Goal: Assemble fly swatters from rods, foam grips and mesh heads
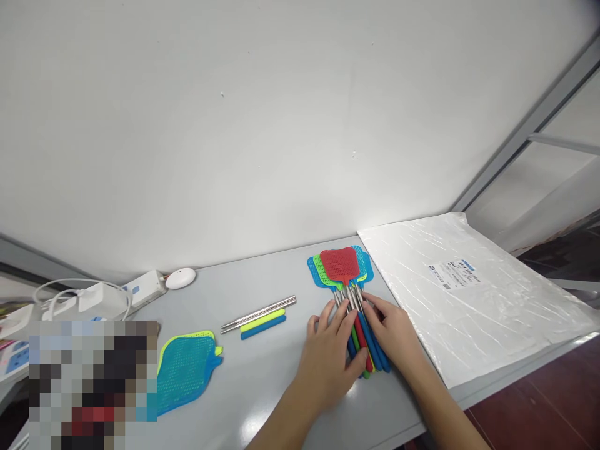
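Several assembled fly swatters lie fanned in a stack, with a red mesh head [340, 265] on top and green, yellow and blue heads partly under it. My left hand [328, 353] is on the left side of their metal rods and coloured handles [363, 345], thumb lying across the handles. From the right side, my right hand [392, 330] presses its curled fingers on the same bundle. To the left lie loose metal rods [259, 314], a yellow handle [262, 319] and a blue handle [263, 327]. Farther left are a blue mesh head [185, 374] and a yellow head [164, 350] beneath it.
A white wrapped package [450, 350] with a label covers the table's right side. White power strips and plugs [100, 300] with cables and a round white device [180, 279] stand back left. A wall borders the back. A blurred patch hides the lower left.
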{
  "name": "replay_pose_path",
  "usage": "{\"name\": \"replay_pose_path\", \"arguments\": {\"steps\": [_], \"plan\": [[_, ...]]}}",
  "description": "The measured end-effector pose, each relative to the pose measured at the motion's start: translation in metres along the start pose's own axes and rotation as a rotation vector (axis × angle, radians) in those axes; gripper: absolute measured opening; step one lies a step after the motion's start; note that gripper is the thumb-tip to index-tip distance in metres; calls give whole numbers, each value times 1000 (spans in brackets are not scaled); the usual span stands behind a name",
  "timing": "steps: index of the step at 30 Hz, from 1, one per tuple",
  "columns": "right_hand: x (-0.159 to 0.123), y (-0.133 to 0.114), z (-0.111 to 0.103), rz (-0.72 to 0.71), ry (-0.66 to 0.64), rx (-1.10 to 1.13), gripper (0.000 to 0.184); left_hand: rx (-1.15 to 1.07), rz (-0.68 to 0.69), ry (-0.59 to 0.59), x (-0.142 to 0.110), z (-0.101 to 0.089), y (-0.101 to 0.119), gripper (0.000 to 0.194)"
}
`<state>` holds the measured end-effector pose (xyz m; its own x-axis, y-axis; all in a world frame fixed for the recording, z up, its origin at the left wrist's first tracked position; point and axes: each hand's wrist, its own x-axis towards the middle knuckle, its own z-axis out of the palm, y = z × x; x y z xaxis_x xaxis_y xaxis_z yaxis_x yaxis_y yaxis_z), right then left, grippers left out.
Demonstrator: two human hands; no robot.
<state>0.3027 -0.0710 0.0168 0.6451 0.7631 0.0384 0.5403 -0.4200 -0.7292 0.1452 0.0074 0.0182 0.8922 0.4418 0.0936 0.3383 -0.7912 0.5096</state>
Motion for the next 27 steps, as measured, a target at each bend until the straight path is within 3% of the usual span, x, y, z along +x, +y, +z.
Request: {"name": "replay_pose_path", "arguments": {"steps": [6,11,16,20,24,27], "plan": [[3,6,0,31,2,66,43,-40,7,30,-3,-2,-2,56],[2,10,-4,33,64,-14,42,-59,1,56,-7,-6,1,56],[5,-13,-12,-87,132,-152,37,-46,-10,113,-31,-26,-3,45],[18,-59,7,-411,-102,-221,30,80,-213,212,-69,-43,-27,35],[36,-111,51,-661,-364,-393,29,231,-489,324,-104,-50,-55,38],[49,-139,85,-794,-491,-514,26,291,-573,364,-117,-52,-64,38]]}}
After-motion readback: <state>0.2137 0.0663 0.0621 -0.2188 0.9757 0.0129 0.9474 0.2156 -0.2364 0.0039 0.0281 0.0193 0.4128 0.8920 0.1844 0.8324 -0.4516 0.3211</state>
